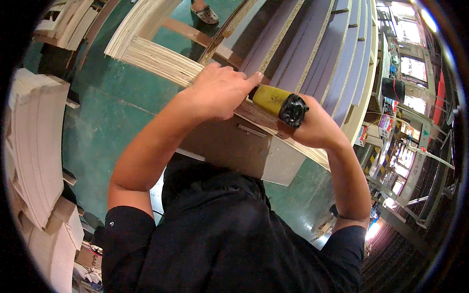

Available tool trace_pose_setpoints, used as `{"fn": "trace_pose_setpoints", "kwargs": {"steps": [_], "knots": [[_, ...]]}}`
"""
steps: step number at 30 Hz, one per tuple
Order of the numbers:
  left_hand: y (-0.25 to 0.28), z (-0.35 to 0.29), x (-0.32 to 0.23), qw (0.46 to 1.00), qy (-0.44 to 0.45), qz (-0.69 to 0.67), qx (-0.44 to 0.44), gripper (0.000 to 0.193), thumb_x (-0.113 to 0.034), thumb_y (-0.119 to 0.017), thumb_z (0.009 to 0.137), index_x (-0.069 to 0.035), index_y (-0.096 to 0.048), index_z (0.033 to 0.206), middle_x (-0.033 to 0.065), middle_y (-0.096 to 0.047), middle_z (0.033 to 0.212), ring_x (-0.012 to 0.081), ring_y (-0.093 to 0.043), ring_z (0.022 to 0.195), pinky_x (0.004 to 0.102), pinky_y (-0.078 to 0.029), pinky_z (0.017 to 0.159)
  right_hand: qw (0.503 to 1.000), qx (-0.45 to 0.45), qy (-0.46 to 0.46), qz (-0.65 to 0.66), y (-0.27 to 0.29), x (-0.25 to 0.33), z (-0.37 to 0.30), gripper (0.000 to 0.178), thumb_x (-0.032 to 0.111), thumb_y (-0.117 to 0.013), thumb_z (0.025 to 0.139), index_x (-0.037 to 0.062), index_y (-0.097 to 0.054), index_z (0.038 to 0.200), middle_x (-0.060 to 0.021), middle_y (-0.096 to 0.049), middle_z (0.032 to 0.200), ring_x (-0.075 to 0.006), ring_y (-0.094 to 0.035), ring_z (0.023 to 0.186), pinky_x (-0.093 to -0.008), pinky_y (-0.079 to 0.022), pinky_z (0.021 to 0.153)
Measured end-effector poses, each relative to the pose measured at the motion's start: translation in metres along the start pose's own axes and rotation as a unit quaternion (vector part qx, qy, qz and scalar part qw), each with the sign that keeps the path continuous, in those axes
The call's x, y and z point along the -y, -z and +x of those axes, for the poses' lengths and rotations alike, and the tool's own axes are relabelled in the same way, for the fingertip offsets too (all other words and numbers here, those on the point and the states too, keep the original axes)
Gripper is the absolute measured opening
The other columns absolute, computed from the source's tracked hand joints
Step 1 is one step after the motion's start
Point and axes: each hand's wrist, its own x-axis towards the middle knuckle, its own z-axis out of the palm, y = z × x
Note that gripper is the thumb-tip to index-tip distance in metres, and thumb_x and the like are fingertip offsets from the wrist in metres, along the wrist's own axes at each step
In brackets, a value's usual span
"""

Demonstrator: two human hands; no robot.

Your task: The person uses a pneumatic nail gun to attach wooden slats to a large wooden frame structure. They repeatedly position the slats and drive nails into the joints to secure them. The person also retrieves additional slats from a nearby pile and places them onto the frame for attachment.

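Observation:
My right hand [312,124] is wrapped round a yellow power tool [270,99] with a black rear end, shaped like a drill or nail gun. The tool lies level, its dark nose toward my left hand [220,93]. That hand rests at the near edge of a large wooden frame [161,61], its index finger stretched toward the tool's nose and the other fingers curled under. What those fingers hold, if anything, is hidden. Grey-purple panels [298,58] with rough chipboard edges run away from me inside the frame.
Stacked curved pale wooden pieces [39,132] stand at the left, with more cut timber [66,24] at the far left. A brown board [224,146] is below the frame. Another person's shoe [205,14] shows on the green floor [97,127]. Shelving and equipment line the right.

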Motion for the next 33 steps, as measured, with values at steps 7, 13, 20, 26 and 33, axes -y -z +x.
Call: {"fn": "trace_pose_setpoints", "kwargs": {"steps": [7, 13, 20, 26, 33], "knots": [[0.003, 0.001, -0.004, 1.000, 0.014, 0.004, 0.010, 0.103, -0.018, -0.091, 0.068, -0.008, -0.042, 0.158, 0.0103, -0.072, 0.119, 0.0330, -0.068, 0.113, 0.0491, -0.050, 0.094, 1.000, 0.016, -0.015, -0.020, 0.001, -0.001, 0.001, 0.032, 0.007, -0.079, 0.082, -0.0029, -0.066, 0.110, -0.0124, -0.073, 0.094, -0.0186, -0.065, 0.087, -0.0363, -0.055, 0.084], [0.005, 0.001, -0.003, 1.000, 0.020, -0.005, 0.020, 0.106, -0.018, -0.093, 0.066, -0.009, -0.042, 0.159, 0.0104, -0.072, 0.119, 0.0332, -0.068, 0.113, 0.0484, -0.049, 0.095, 1.000, 0.012, -0.008, -0.019, 0.000, 0.000, 0.001, 0.031, 0.007, -0.077, 0.082, -0.0034, -0.066, 0.109, -0.0122, -0.073, 0.092, -0.0176, -0.065, 0.087, -0.0358, -0.055, 0.083], [0.003, 0.000, -0.002, 1.000, 0.007, 0.000, 0.000, 0.103, -0.018, -0.092, 0.067, -0.008, -0.044, 0.158, 0.0111, -0.072, 0.117, 0.0345, -0.069, 0.111, 0.0486, -0.051, 0.096, 0.999, 0.012, -0.001, -0.030, 0.000, -0.002, 0.000, 0.032, 0.007, -0.076, 0.080, -0.0037, -0.066, 0.109, -0.0130, -0.073, 0.094, -0.0178, -0.066, 0.089, -0.0356, -0.055, 0.084], [-0.001, 0.002, -0.005, 1.000, 0.014, 0.010, 0.000, 0.096, -0.012, -0.086, 0.070, -0.006, -0.045, 0.157, 0.0133, -0.074, 0.112, 0.0359, -0.071, 0.105, 0.0490, -0.053, 0.091, 0.999, 0.018, -0.003, -0.048, 0.002, -0.001, 0.000, 0.036, 0.005, -0.077, 0.079, -0.0038, -0.067, 0.112, -0.0149, -0.074, 0.097, -0.0209, -0.067, 0.092, -0.0360, -0.055, 0.088], [-0.008, 0.005, -0.011, 0.999, 0.029, 0.031, -0.007, 0.089, -0.008, -0.080, 0.075, -0.003, -0.045, 0.156, 0.0144, -0.075, 0.109, 0.0362, -0.071, 0.104, 0.0495, -0.054, 0.091, 0.999, 0.018, -0.017, -0.040, 0.001, 0.003, -0.001, 0.034, 0.006, -0.077, 0.079, -0.0032, -0.066, 0.110, -0.0138, -0.073, 0.096, -0.0202, -0.067, 0.090, -0.0362, -0.055, 0.086]]}}
